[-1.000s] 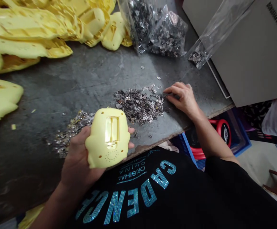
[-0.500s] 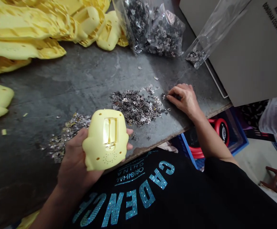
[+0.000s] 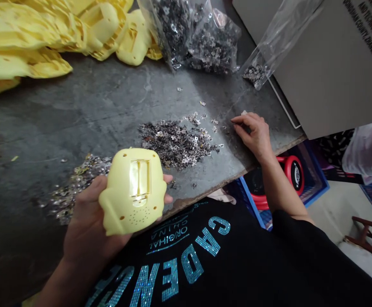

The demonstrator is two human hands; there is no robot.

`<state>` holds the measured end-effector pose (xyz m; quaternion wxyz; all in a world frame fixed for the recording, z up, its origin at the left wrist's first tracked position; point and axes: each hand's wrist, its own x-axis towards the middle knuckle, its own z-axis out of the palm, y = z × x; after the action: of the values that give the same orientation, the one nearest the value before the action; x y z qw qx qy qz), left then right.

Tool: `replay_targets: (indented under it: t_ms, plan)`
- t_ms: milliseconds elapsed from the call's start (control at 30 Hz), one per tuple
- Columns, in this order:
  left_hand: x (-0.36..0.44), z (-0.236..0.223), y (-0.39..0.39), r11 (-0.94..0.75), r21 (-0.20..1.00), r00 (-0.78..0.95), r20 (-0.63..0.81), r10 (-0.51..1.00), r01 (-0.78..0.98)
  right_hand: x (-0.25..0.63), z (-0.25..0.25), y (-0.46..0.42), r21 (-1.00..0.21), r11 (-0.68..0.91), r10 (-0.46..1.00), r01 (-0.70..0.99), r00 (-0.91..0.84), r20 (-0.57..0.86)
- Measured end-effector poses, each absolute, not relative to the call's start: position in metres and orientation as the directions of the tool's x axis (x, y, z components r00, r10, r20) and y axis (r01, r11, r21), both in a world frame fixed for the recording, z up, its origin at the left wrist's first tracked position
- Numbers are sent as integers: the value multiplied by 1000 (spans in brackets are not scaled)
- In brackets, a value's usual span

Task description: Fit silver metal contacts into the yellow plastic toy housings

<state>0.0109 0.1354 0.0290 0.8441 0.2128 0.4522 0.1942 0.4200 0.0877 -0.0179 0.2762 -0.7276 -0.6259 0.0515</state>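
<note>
Dark grey bench (image 3: 77, 115) carries yellow plastic shells (image 3: 22, 34) at ten o'clock and a clear bag (image 3: 192, 38) of metal bits at twelve. Left hand (image 3: 90, 226), at eight o'clock, cradles a yellow plastic case (image 3: 131, 192), fingers spread beneath it. Right hand (image 3: 253, 134), at three o'clock, rests near a loose metal pile (image 3: 173, 143), fingers curled narrow; any pinched bit cannot be told.

Head-worn view, facing forward and down, close above a yellow plastic casing (image 3: 132, 192)
</note>
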Motion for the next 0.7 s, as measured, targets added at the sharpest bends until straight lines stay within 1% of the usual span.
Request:
replay_targets:
  t_ms: [67,233,300,367,433,467,533,700]
  plan:
    - [12,30,135,833,537,515,-682,520,-130,418,-18,88,-454,-68,942,888,208,264]
    - [19,36,132,812,574,492,-679,544,-105,412,-19,100,-419,-40,971,907,134,199]
    - [21,38,130,809,579,482,-683,548,-100,412,-17,104,-441,-13,981,898,97,170]
    - [22,39,129,808,581,466,-690,554,-101,412,-13,108,-490,28,987,871,52,150]
    - [23,41,128,802,589,450,-691,566,-104,412,-9,114,-520,45,988,853,41,151]
    - [24,42,128,799,592,442,-692,572,-107,411,-7,117,-515,38,987,856,49,156]
    - [26,44,128,804,585,428,-703,568,-107,408,-4,125,-470,13,986,883,67,153]
    - [34,49,126,802,582,370,-722,584,-130,395,-1,141,-344,6,996,939,26,87]
